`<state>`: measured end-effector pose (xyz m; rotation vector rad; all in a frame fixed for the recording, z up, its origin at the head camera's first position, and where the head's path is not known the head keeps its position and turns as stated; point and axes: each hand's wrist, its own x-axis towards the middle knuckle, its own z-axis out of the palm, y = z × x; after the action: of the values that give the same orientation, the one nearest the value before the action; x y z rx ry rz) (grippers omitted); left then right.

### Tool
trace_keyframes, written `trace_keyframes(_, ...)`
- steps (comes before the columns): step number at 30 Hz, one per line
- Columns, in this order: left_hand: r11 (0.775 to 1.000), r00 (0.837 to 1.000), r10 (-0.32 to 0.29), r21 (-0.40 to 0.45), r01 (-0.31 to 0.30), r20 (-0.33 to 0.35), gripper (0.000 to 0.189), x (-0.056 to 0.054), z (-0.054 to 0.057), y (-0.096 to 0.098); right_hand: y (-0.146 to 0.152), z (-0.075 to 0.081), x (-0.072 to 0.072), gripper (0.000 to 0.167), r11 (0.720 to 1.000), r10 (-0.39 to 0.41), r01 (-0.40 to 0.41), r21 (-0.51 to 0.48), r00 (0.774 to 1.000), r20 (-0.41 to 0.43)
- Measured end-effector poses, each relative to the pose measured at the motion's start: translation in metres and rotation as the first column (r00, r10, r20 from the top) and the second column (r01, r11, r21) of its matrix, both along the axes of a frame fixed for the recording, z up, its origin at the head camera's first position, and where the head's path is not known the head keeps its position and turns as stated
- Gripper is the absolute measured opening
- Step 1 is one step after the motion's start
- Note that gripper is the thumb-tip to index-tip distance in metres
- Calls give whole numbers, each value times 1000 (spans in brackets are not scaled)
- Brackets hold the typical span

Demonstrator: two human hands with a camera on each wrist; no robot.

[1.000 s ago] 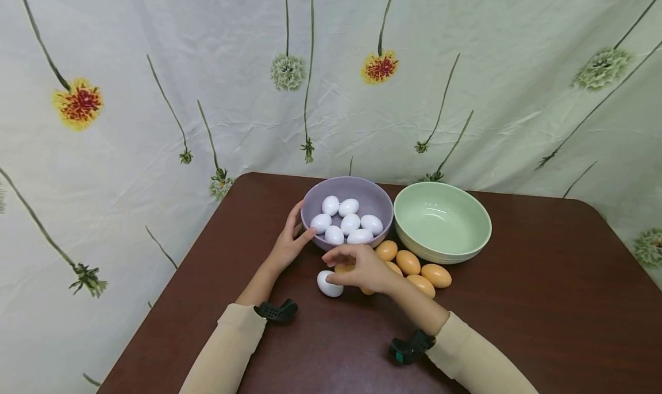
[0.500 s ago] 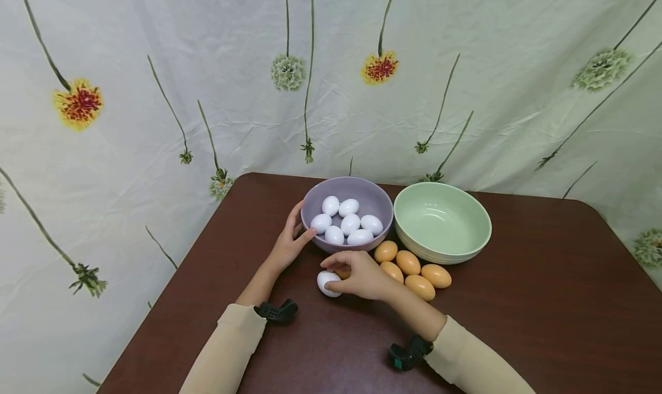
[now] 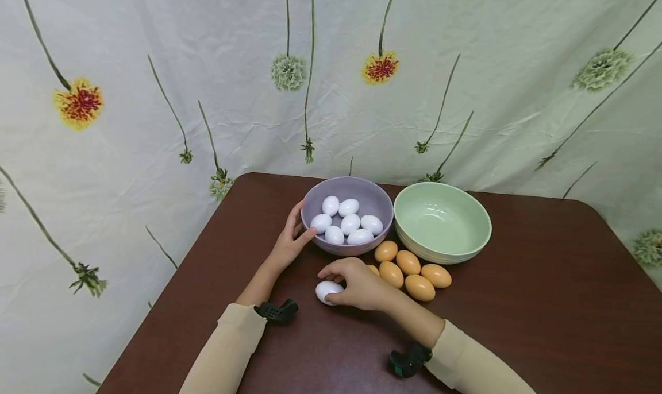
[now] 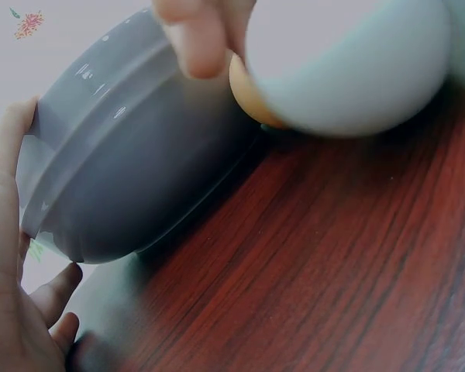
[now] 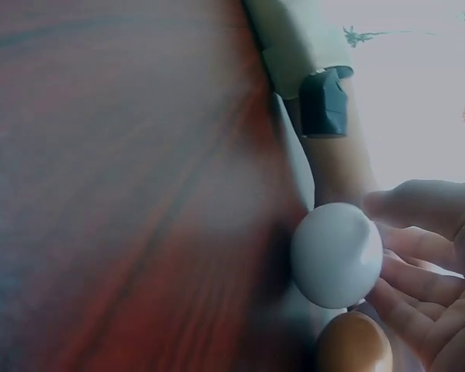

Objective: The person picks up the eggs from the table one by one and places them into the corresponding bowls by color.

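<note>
A purple bowl [image 3: 372,197] with several white eggs [image 3: 350,224] inside stands at the back of the table. My left hand [image 3: 287,243] holds its left side, thumb at the rim and fingers along the outer wall [image 4: 147,147]. In front of the bowl, my right hand [image 3: 360,285] curls round a single white egg [image 3: 326,291], thumb on its near side and fingers over the far side. The right wrist view has this egg [image 5: 337,256] between thumb and fingers. Several brown eggs [image 3: 408,262] lie right of the hand, one partly hidden behind it.
A green bowl [image 3: 434,224] with nothing in it stands right of the purple one, close beside it. The brown eggs lie in front of both bowls. A flowered cloth [image 3: 233,66] hangs behind the dark wooden table [image 3: 543,302].
My right hand has come down and toward me, closing round the white egg, which has shifted slightly nearer and turned. More brown eggs show behind the hand. My left hand stays at the purple bowl.
</note>
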<state>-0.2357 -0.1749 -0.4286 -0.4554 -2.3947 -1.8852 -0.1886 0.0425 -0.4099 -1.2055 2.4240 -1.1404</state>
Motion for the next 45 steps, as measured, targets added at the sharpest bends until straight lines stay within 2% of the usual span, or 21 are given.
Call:
trace_keyframes(12,1000,1000,1,-5,-1,5,73,0,0,-1,0,-8,8,35,996,13,-12,90,1000,-10)
trace_keyframes(19,1000,1000,5,-18,-5,8,74,-1,1,-1,-1,-10,11,34,995,34,-32,95,999,-19)
trace_keyframes(32,1000,1000,4,-21,-4,5,74,0,1,-1,0,-13,12,33,998,12,-11,68,1000,-17)
trace_keyframes(37,1000,1000,2,-17,-2,10,74,1,1,-1,2,-9,12,33,999,-3,3,39,1000,3)
trace_keyframes(45,1000,1000,-3,-7,3,5,73,1,0,-1,4,7,6,33,1000,-16,16,0,1000,3)
